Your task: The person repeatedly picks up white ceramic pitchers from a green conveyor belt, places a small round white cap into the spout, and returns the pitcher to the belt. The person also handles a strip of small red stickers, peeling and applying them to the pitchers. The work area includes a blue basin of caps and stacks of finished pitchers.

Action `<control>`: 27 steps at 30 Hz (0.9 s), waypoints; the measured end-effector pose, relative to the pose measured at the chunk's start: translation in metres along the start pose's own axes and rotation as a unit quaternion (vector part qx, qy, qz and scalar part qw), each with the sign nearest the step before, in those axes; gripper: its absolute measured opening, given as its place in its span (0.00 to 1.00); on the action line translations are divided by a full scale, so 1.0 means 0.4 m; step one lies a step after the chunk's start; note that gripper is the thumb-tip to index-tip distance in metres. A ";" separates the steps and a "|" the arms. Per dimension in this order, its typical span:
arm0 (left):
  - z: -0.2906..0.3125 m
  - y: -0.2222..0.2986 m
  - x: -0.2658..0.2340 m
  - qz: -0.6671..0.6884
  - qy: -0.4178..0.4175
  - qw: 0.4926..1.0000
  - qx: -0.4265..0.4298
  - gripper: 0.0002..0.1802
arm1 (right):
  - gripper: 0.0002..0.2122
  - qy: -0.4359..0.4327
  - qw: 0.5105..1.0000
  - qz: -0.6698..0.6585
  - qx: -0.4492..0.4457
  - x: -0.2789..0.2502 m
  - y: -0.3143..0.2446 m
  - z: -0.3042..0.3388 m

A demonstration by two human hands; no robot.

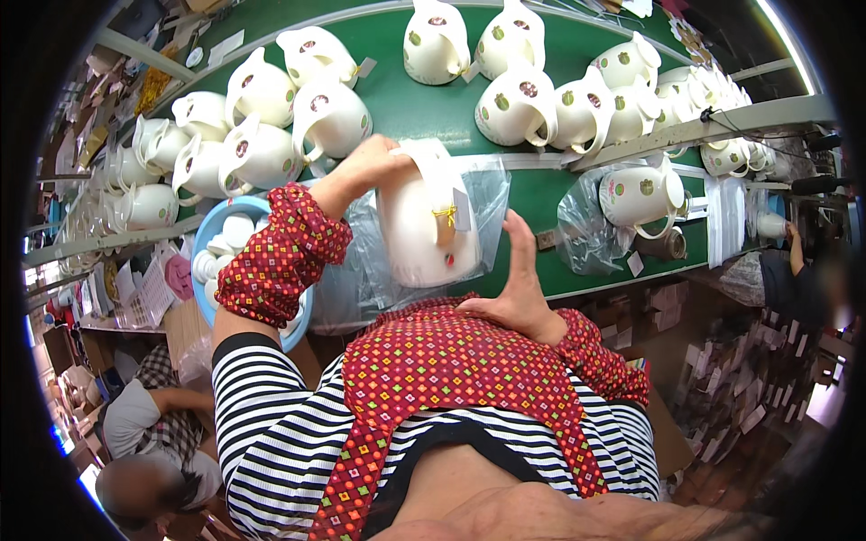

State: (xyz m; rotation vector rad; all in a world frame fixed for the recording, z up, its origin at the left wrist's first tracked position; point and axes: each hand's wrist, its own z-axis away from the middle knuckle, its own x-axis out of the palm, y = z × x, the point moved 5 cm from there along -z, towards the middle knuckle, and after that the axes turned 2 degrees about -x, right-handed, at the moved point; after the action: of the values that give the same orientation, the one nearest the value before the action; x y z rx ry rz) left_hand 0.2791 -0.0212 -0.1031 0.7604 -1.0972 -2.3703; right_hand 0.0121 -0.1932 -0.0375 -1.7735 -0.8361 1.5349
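In front of me a white pitcher point(417, 236) is tipped over, with a small tag point(462, 210) tied to its handle by a yellow tie. My left hand point(372, 168) is closed on its upper end by the handle. Clear plastic bags point(492, 194) spread behind and beside the pitcher; whether one wraps it I cannot tell. To the right of the pitcher is my right hand point(520, 293), holding nothing, thumb and fingers apart and palm toward it.
Several white pitchers stand on the green table point(397, 108), including a near one point(329, 117). A blue basin point(209, 236) of white round lids is at my left. Another pitcher point(631, 196) lies by a bag point(586, 225). A metal rail point(704, 131) crosses at right. Other people sit left and right.
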 end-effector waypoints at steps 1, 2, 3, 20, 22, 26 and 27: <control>-0.020 0.043 -0.029 -0.064 0.063 0.996 0.029 0.27 | 0.63 0.021 0.999 -0.015 0.022 -0.012 0.027 0.008; -0.024 0.104 -0.047 -0.126 0.125 0.983 0.056 0.27 | 0.63 0.039 0.998 -0.031 0.044 -0.022 0.046 0.013; -0.036 0.153 -0.049 -0.189 0.218 0.943 0.167 0.27 | 0.62 0.061 0.996 -0.045 0.039 -0.035 0.051 0.008; -0.144 0.077 -0.297 -0.419 0.261 0.840 0.227 0.31 | 0.39 0.081 0.989 -0.073 0.095 -0.088 0.104 -0.025; -0.069 0.005 -0.423 -0.514 0.312 0.768 0.220 0.31 | 0.33 0.058 0.993 -0.064 0.084 -0.084 0.100 -0.038; -0.020 -0.124 -0.452 -0.559 0.157 0.792 0.186 0.39 | 0.26 0.038 0.995 -0.060 0.073 -0.067 0.088 -0.046; -0.020 -0.133 -0.440 -0.562 0.130 0.804 0.147 0.41 | 0.24 0.043 0.992 -0.084 0.081 -0.062 0.074 -0.048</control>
State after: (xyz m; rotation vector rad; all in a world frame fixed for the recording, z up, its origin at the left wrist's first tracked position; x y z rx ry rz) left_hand 0.4109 0.1070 -0.0963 2.2900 -1.0301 -2.7851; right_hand 0.0300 -0.2321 -0.0447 -1.5985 -0.7751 1.3675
